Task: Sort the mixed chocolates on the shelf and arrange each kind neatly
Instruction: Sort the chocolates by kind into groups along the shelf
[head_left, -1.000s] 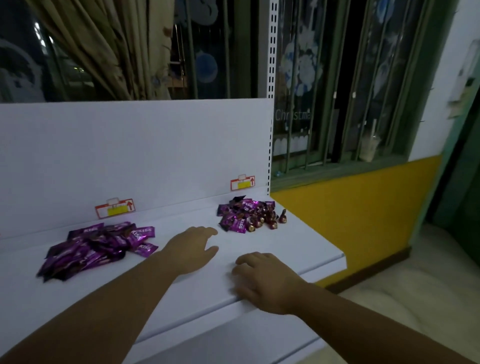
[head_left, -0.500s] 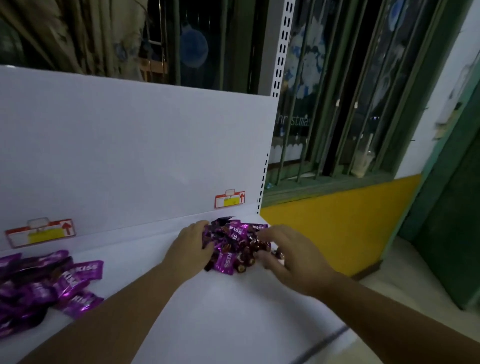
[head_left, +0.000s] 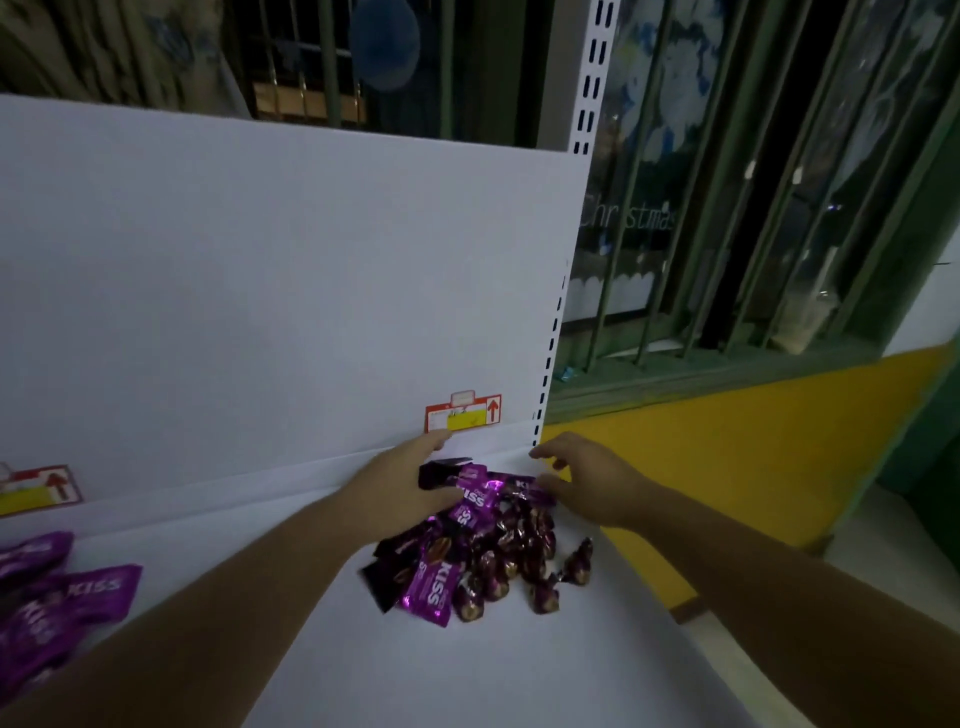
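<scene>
Chocolate packets (head_left: 57, 597): flat purple KISS wrappers grouped at the near left of the shelf, partly cut off by the frame edge.
Shelf (head_left: 467, 675): white and flat; both forearms reach across it from the near edge.
Mixed chocolates (head_left: 467, 551): a heap toward the right end of the shelf, well apart from the left group. Flat purple KISS packets and a few dark ones lie on its left and far side, small twisted dark-foil pieces on its right.
Stray foil piece (head_left: 579, 564): just beside the heap's right edge.
Left hand (head_left: 400, 483): at the far left of the heap, with thumb and fingers on either side of the top packets and touching them. Whether it grips them I cannot tell. It hides that corner of the heap.
Right hand (head_left: 592, 483): at the far right of the heap, fingers loosely curved and spread, thumb tip touching a purple packet, holding nothing.
Price tag (head_left: 462, 413): red and yellow, on the back panel just behind the hands.
Second price tag (head_left: 36, 488): same kind, far left.
Back panel (head_left: 260, 286): plain white.
Slotted upright (head_left: 589, 78): white post at the panel's right edge.
Window (head_left: 727, 208): green bars, dark glass with "Christmas" lettering.
Yellow wall (head_left: 727, 441): below the window sill.
</scene>
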